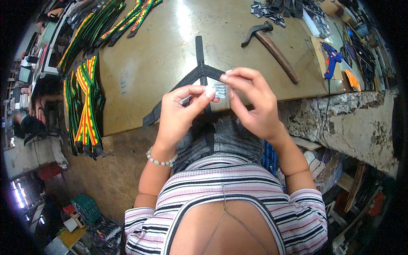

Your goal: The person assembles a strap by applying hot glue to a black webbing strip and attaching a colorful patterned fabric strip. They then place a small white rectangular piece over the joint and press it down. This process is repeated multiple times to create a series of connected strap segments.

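Between the thumb and index finger of my left hand (180, 106) is a small white printed label (219, 90). A small silvery edge also shows at that hand's curled fingers, too little of it to name. My right hand (255, 93) is just right of the label, thumb and index fingertips apart, the fingertips at a black woven strap (213, 71). Several straps meet in a stitched joint beyond my hands. One end (199, 49) points away from me, another (152, 117) slants to the near left, and one hangs toward my lap. The right branch is partly hidden behind my right hand.
A hammer (276, 55) lies on the worktable (140, 85) at right. Beyond it are a blue glue gun (331, 59) with a cord and a pile of small dark clips (267, 12). Bundled striped straps (87, 102) hang over the table's left edge.
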